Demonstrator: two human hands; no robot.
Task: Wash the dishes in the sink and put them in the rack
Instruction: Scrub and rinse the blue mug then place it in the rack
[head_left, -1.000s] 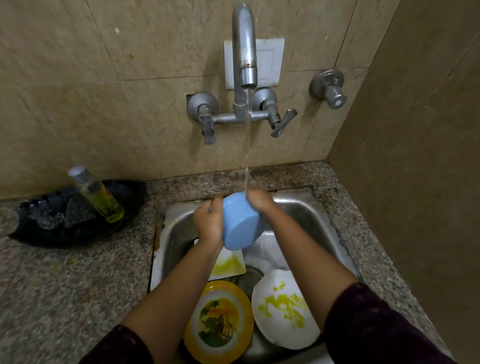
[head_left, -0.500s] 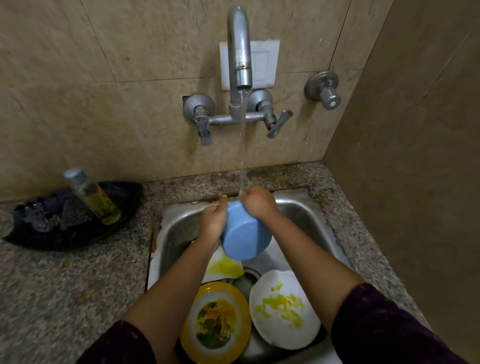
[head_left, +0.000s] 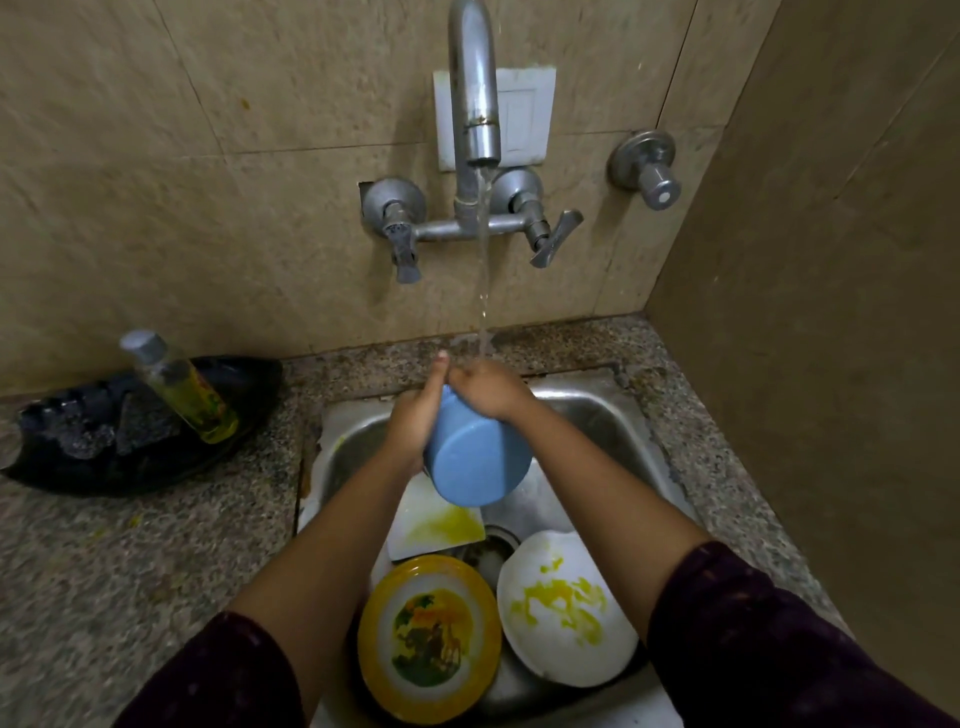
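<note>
One blue cup (head_left: 475, 457), tilted, base toward camera, held above sink (head_left: 587, 410) under tap (head_left: 474, 88) stream.
Left hand (head_left: 415, 426): fingers wrapped round cup wall, thumb raised.
Right hand (head_left: 488, 389): curled over rim, fingertips hidden.
Step, judged: rinsing cup.
Next: shake water off, carry to rack; rack not in view.
Stained, waiting in sink: yellow plate (head_left: 428, 639), white plate (head_left: 566, 608), square dish (head_left: 436, 525).
</note>
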